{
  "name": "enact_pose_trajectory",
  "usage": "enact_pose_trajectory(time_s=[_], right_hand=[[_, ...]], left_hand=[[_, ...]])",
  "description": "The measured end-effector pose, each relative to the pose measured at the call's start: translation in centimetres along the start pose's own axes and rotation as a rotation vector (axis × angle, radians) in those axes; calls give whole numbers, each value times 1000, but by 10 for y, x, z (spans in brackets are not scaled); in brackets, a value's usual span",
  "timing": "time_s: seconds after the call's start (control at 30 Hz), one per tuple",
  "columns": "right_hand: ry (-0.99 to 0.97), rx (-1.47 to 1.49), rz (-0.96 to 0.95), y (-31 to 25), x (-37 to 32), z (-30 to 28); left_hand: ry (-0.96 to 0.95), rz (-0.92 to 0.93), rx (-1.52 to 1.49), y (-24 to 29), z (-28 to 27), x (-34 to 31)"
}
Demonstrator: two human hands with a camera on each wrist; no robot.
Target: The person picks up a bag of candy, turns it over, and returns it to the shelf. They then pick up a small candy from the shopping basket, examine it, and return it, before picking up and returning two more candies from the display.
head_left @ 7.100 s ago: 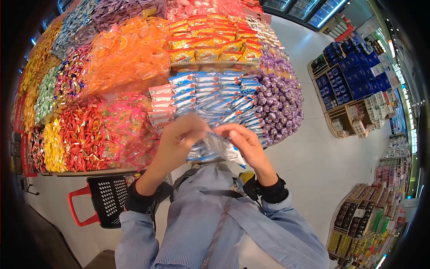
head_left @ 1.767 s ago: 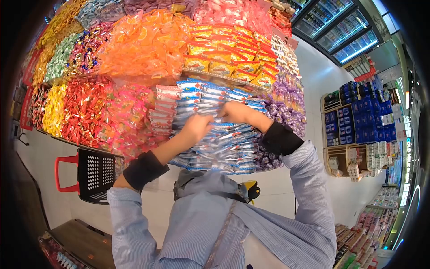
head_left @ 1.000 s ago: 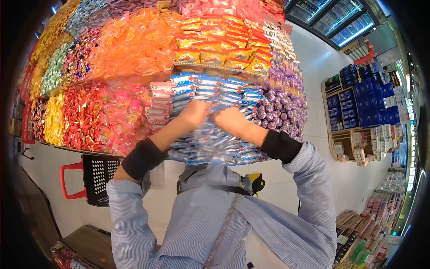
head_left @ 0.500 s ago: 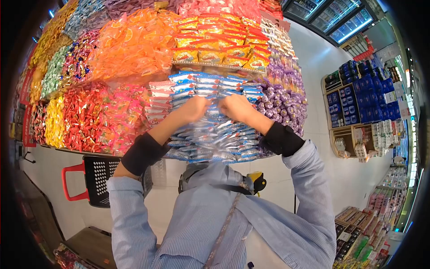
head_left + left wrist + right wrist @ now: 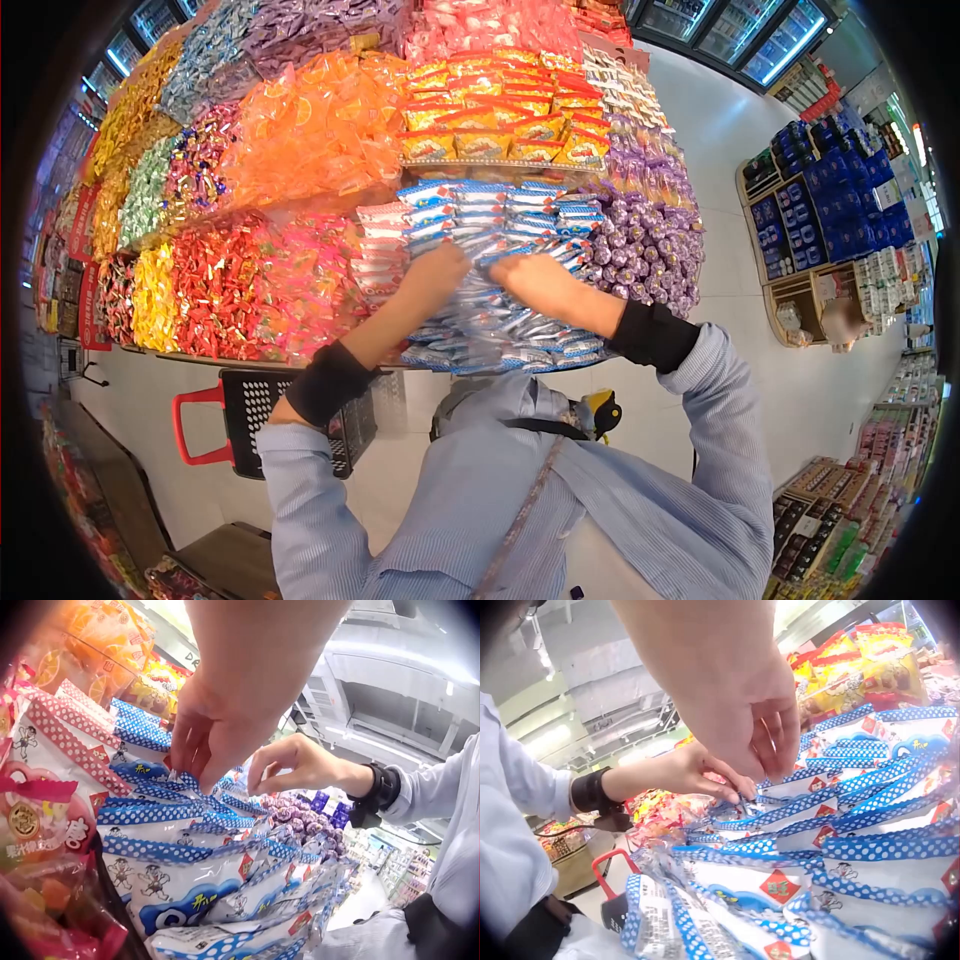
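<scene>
Rows of white snack bags (image 5: pixel 500 325) with blue polka-dot edges stand packed in the bin at the front of the display. My left hand (image 5: pixel 214 742) reaches down among them, thumb and fingers pinching the top edge of a bag (image 5: pixel 161 784). Just to its right, my right hand (image 5: pixel 754 739) has its fingers bent downward, fingertips right at the bag tops; whether they grip one I cannot tell. In the head view the left hand (image 5: pixel 437 272) and right hand (image 5: pixel 535 284) are a short gap apart over the bags.
Pink-and-white bags (image 5: pixel 380 250) lie to the left, purple-wrapped candies (image 5: pixel 640 250) to the right. Yellow-and-red bags (image 5: pixel 485 130) fill the tier behind. A black shopping basket (image 5: pixel 250 400) with a red handle (image 5: pixel 195 425) stands below left. Boxed goods (image 5: pixel 820 200) are stacked beyond the aisle.
Earlier the hands held a bag close to the body. They are now down at the bag rows, and have drawn slightly apart since one second ago. The head view has shifted a little.
</scene>
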State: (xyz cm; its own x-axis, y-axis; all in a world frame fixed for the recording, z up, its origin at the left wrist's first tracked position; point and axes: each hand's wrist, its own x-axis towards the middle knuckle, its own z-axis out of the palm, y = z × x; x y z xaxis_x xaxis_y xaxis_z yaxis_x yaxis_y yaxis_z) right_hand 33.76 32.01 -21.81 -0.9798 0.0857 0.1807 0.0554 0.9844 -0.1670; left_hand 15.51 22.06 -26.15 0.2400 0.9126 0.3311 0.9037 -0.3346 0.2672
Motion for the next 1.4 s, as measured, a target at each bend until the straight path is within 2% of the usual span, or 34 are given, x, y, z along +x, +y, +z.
enact_pose_trajectory(time_s=[0.03,0.1,0.23,0.43,0.5,0.53,0.63,0.83,1.13,1.4], right_hand=[[-65,-17,16,-5,-1,2],[-74,-75,29,-10,-1,12],[-141,-175,37,-10,1,27],[-48,-79,90,-2,3,28],[-57,-3,146,2,2,21],[-66,-3,192,3,1,17],[-111,11,245,10,0,9],[-97,17,269,12,2,2],[-105,68,277,11,5,1],[-127,40,262,13,1,5]], left_hand=[[21,57,4,0,1,2],[54,178,0,2,4,6],[-7,221,178,14,7,9],[-133,28,192,14,5,9],[-146,-4,246,12,-2,7],[-43,-24,169,7,1,4],[-153,-175,135,3,-4,9],[-86,-129,119,3,3,10],[-101,-168,116,12,-2,18],[-171,-222,-17,9,-4,20]])
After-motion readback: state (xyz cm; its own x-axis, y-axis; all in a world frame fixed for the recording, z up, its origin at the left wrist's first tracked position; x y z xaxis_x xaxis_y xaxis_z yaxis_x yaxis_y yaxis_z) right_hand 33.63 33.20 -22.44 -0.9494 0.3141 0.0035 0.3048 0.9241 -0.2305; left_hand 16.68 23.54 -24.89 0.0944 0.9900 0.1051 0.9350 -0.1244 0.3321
